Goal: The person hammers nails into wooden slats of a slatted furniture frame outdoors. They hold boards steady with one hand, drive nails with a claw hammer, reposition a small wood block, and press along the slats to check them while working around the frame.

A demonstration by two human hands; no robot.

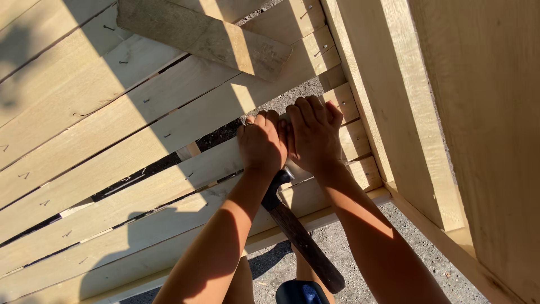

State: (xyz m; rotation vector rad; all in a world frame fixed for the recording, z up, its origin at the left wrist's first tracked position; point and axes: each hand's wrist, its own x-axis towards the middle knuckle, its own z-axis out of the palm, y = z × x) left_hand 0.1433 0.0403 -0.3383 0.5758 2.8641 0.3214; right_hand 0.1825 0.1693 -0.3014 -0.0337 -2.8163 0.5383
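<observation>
Pressing side by side, your left hand (261,143) and right hand (314,135) each have the grip curled tight over the hammer (292,222) head on a pale pallet slat (140,194). Its dark handle slants free toward you over gravel ground (349,247). An upright plank (394,112) crowds your right; gaps between slats show dark ground.

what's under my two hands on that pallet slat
Under the left hand and right hand lies a hammer: its dark wooden handle sticks out below them, toward the gravel. Its head is covered, as is the slat beneath.
</observation>
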